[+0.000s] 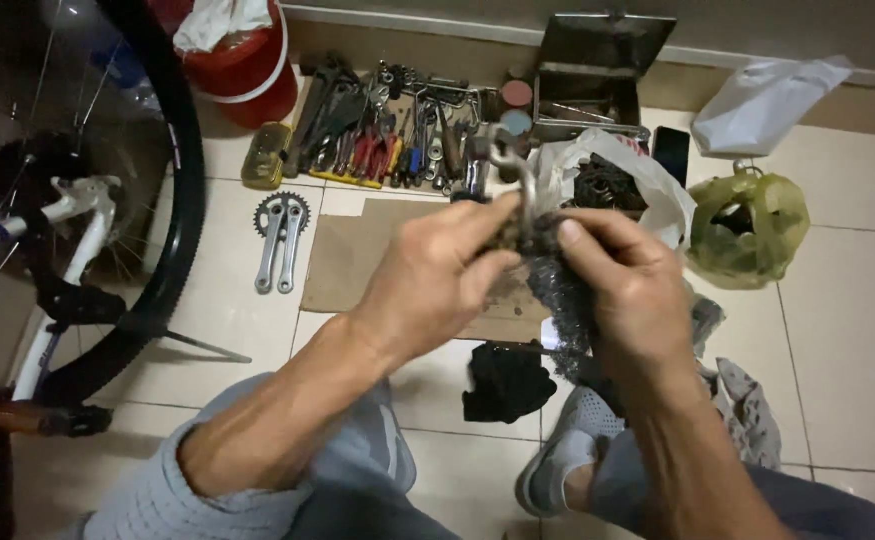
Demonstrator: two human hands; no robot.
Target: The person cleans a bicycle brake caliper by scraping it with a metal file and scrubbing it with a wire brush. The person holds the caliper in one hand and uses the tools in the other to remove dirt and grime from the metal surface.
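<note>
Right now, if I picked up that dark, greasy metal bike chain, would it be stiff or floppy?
Probably floppy: the dark, greasy metal bike chain hangs limp below the left hand and right hand. Likely heavy for its size, being metal. Its greasy look suggests slippery.

Left hand (435,280) and right hand (629,290) grip a bicycle chain (557,290).

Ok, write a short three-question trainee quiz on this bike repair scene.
1. True or false: both hands grip the dark chain tool assembly.
2. What lies beside the cardboard? A) crank arms B) a helmet C) a pump
3. Fill in: the bicycle wheel stands on the person's ___ side.

Key: 1 true: left hand, right hand. 2 A, crank arms. 3 left.
</note>
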